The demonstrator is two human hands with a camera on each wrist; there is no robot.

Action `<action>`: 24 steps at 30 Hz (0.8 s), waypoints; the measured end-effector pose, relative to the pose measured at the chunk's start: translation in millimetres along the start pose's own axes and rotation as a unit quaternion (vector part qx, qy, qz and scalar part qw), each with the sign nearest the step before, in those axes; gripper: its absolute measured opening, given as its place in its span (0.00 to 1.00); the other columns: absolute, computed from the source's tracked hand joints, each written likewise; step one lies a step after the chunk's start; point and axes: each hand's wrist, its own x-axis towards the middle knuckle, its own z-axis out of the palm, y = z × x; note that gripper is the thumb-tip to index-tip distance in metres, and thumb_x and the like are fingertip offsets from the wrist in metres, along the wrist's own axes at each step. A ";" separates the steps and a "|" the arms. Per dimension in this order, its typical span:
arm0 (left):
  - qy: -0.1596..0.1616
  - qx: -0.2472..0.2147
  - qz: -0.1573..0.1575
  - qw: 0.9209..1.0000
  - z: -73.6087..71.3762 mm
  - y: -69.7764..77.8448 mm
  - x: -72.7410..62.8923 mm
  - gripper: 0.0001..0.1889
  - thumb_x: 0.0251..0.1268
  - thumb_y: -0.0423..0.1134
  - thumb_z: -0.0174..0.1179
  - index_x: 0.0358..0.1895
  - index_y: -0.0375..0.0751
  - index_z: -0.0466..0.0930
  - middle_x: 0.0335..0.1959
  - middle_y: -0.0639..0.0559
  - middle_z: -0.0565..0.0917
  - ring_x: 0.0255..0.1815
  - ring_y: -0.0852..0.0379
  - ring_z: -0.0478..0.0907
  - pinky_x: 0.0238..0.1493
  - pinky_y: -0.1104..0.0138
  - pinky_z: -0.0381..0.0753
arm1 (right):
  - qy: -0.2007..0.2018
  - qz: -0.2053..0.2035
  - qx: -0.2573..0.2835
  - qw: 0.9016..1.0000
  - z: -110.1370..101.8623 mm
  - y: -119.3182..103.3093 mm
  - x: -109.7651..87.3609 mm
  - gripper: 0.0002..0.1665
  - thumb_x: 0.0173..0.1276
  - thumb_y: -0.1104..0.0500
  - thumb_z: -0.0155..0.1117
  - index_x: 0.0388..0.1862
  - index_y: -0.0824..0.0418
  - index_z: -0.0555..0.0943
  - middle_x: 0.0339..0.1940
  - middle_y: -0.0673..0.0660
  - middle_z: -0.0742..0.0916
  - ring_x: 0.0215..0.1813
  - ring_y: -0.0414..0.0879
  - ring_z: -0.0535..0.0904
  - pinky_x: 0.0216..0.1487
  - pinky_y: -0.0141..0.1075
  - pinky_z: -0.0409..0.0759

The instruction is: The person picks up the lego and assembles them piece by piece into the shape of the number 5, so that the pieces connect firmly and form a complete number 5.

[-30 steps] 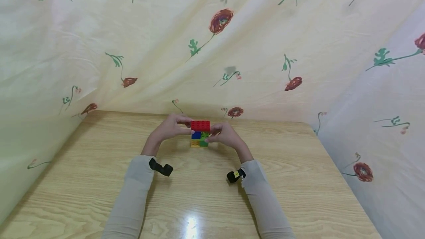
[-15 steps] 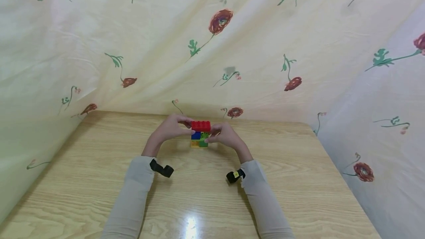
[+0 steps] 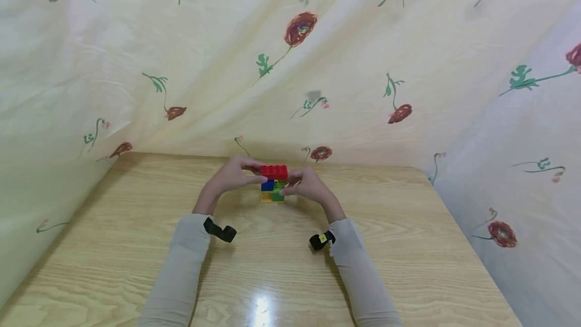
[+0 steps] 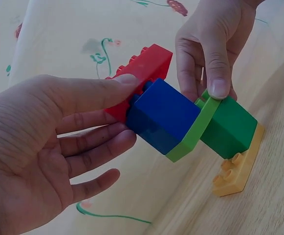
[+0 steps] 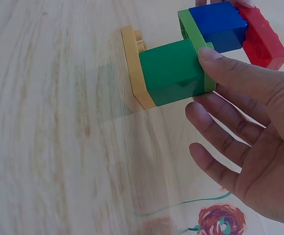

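A small tower of toy building bricks stands on the table between both hands. Its base is a yellow plate (image 4: 237, 181), with a dark green brick (image 4: 229, 128) on part of it. Above come a light green plate (image 4: 194, 134), a blue brick (image 4: 166, 115) and, topmost, a red brick (image 3: 274, 172). My left hand (image 3: 230, 173) pinches the red brick, thumb on its near side; some blue studs show beneath it in the left wrist view. My right hand (image 3: 309, 184) grips the light green plate, its thumb (image 5: 210, 54) at the plate's edge beside the dark green brick.
The wooden table (image 3: 272, 261) runs back to a hanging flowered cloth (image 3: 218, 64), which rises close behind the tower and along both sides. Black camera bands (image 3: 221, 229) sit at the wrists over pale sleeves (image 3: 174, 276).
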 end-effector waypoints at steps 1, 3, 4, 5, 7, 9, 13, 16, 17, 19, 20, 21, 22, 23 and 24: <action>0.001 -0.002 0.000 1.000 -0.1 -0.2 0.2 0.17 0.61 0.38 0.73 0.51 0.34 0.88 0.44 0.42 0.90 0.47 0.48 0.85 0.59 0.46 0.80 | 0.000 0.001 -0.001 1.000 0.1 0.3 0.3 0.11 0.60 0.57 0.80 0.39 0.59 0.89 0.34 0.54 0.90 0.39 0.45 0.84 0.44 0.37 0.81; 0.000 -0.005 0.000 1.000 -0.1 -0.4 0.4 0.17 0.61 0.38 0.73 0.52 0.34 0.88 0.45 0.42 0.90 0.46 0.48 0.86 0.57 0.50 0.82 | 0.001 0.004 -0.003 1.000 0.2 0.7 0.5 0.11 0.59 0.56 0.80 0.39 0.58 0.89 0.34 0.53 0.90 0.39 0.45 0.84 0.44 0.37 0.81; 0.000 -0.007 0.000 1.000 -0.2 -0.3 0.4 0.17 0.61 0.37 0.73 0.52 0.34 0.88 0.45 0.42 0.90 0.46 0.49 0.86 0.55 0.52 0.83 | 0.001 0.004 -0.002 1.000 0.2 0.5 0.5 0.11 0.59 0.56 0.80 0.39 0.58 0.90 0.34 0.53 0.90 0.39 0.45 0.84 0.45 0.37 0.81; 0.000 -0.009 0.000 1.000 -0.3 -0.5 0.4 0.17 0.61 0.37 0.74 0.52 0.34 0.88 0.45 0.42 0.90 0.46 0.49 0.85 0.53 0.55 0.84 | 0.001 0.004 -0.002 1.000 0.2 0.5 0.5 0.11 0.59 0.56 0.80 0.40 0.58 0.90 0.35 0.53 0.90 0.39 0.45 0.84 0.45 0.37 0.81; -0.001 -0.013 0.001 1.000 -0.4 -0.9 0.2 0.17 0.61 0.37 0.74 0.52 0.34 0.88 0.46 0.42 0.90 0.46 0.49 0.85 0.49 0.59 0.83 | 0.001 0.006 -0.002 1.000 0.3 0.6 0.4 0.12 0.59 0.56 0.80 0.40 0.58 0.90 0.35 0.53 0.90 0.39 0.45 0.84 0.45 0.37 0.81; -0.001 -0.020 0.003 1.000 -0.6 -1.0 -0.1 0.17 0.61 0.37 0.73 0.52 0.34 0.88 0.47 0.41 0.90 0.46 0.48 0.85 0.47 0.62 0.83 | 0.000 0.006 -0.002 1.000 0.2 0.7 0.1 0.12 0.59 0.56 0.80 0.40 0.58 0.90 0.35 0.53 0.90 0.39 0.45 0.84 0.45 0.37 0.81; -0.003 -0.032 0.005 0.999 -0.5 -2.9 -0.7 0.18 0.61 0.36 0.73 0.53 0.34 0.87 0.48 0.39 0.89 0.47 0.46 0.85 0.46 0.63 0.82 | -0.002 0.007 -0.003 1.000 0.8 1.1 -0.1 0.12 0.60 0.56 0.80 0.41 0.58 0.90 0.35 0.53 0.90 0.39 0.45 0.84 0.44 0.36 0.81; -0.002 -0.034 0.008 0.999 0.0 -4.4 -0.4 0.18 0.61 0.36 0.73 0.54 0.34 0.87 0.49 0.38 0.88 0.47 0.45 0.84 0.45 0.62 0.82 | -0.002 0.008 -0.002 1.000 0.9 1.2 0.0 0.13 0.60 0.56 0.80 0.42 0.57 0.90 0.36 0.53 0.90 0.39 0.45 0.84 0.44 0.37 0.81; -0.001 -0.033 0.008 0.999 0.2 -4.8 -0.3 0.18 0.61 0.36 0.73 0.54 0.34 0.87 0.49 0.37 0.88 0.47 0.45 0.83 0.45 0.62 0.81 | -0.003 0.008 -0.001 1.000 0.9 1.2 0.1 0.13 0.60 0.56 0.80 0.42 0.57 0.90 0.35 0.53 0.90 0.39 0.46 0.84 0.44 0.37 0.81; 0.000 -0.031 0.008 0.999 0.3 -5.1 -0.4 0.19 0.61 0.36 0.73 0.54 0.34 0.87 0.50 0.37 0.88 0.46 0.47 0.81 0.44 0.62 0.81 | -0.002 0.007 -0.001 1.000 0.8 1.4 0.5 0.12 0.60 0.56 0.80 0.42 0.57 0.90 0.35 0.53 0.90 0.39 0.46 0.84 0.44 0.37 0.81; 0.001 -0.030 0.008 1.000 0.2 -4.8 -0.5 0.18 0.61 0.36 0.73 0.54 0.34 0.87 0.50 0.37 0.88 0.46 0.47 0.81 0.44 0.63 0.81 | -0.002 0.006 -0.001 1.000 0.7 1.5 0.7 0.12 0.60 0.56 0.80 0.41 0.57 0.90 0.35 0.53 0.91 0.39 0.46 0.84 0.44 0.37 0.81; 0.001 -0.029 0.009 1.000 0.2 -4.8 -0.7 0.18 0.61 0.36 0.73 0.54 0.34 0.87 0.50 0.38 0.88 0.45 0.48 0.80 0.44 0.63 0.80 | -0.002 0.006 -0.002 1.000 0.6 1.5 0.8 0.12 0.59 0.56 0.80 0.41 0.57 0.90 0.35 0.53 0.91 0.39 0.46 0.84 0.44 0.37 0.81; 0.002 -0.028 0.009 1.000 0.1 -4.8 -0.8 0.18 0.61 0.36 0.73 0.54 0.34 0.87 0.51 0.38 0.88 0.45 0.48 0.79 0.43 0.63 0.80 | -0.001 0.005 -0.002 1.000 0.5 1.4 0.9 0.12 0.59 0.56 0.80 0.41 0.57 0.90 0.35 0.53 0.91 0.39 0.46 0.84 0.44 0.37 0.81; 0.002 -0.028 0.010 1.000 0.1 -4.5 -0.9 0.18 0.62 0.36 0.73 0.54 0.34 0.87 0.51 0.38 0.87 0.45 0.49 0.79 0.43 0.63 0.80 | -0.001 0.004 -0.003 1.000 0.4 1.2 0.9 0.12 0.59 0.56 0.80 0.41 0.57 0.90 0.35 0.53 0.91 0.39 0.46 0.84 0.44 0.37 0.81; 0.001 -0.029 0.010 1.000 0.0 -4.4 -1.1 0.18 0.62 0.36 0.72 0.54 0.34 0.87 0.51 0.38 0.87 0.45 0.49 0.78 0.43 0.62 0.80 | -0.001 0.004 -0.004 1.000 0.3 1.1 0.8 0.12 0.59 0.56 0.80 0.41 0.57 0.90 0.35 0.53 0.91 0.39 0.46 0.85 0.44 0.37 0.81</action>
